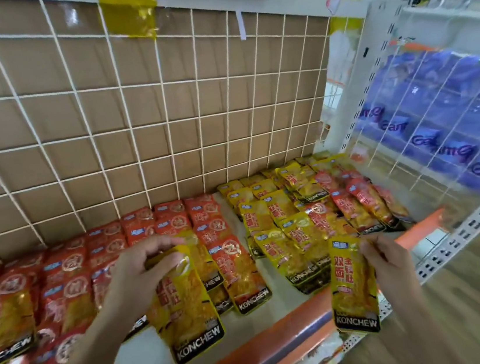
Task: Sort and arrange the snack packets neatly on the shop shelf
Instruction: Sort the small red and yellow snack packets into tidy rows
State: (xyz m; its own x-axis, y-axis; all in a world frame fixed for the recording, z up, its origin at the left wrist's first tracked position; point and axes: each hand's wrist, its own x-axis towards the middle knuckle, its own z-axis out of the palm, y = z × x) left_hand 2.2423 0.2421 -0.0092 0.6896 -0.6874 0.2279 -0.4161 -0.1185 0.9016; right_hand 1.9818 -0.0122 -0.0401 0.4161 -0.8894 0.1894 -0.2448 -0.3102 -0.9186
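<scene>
Yellow in both hands: pinching one yellow packet by its top end with the left grip, curling the fingers round the upper edge and letting it hang label-out over the bare front of the shelf. Pinching a second yellow packet at its top right corner with the right grip, closing fingertips on the seal and dangling it just past the orange shelf lip. Holding both by the tops, probably for keeping labels readable and checking flavour before placing.

Looking down on red packets lying in overlapping rows along the left and middle, close against the wire grid backing. Finding the yellow pile right of them, looser, with stray red packets mixing in at the far right.

Judging the sort as partway done: lining up reds mostly finished, separating the right side not yet. Likely heading both held packets to the yellow pile, going by the grouping by colour and side. Watching for glossy foil sliding off the overlapping stack.

Noting purple packets showing through the side grid on the neighbouring shelf, well apart from both hands.
</scene>
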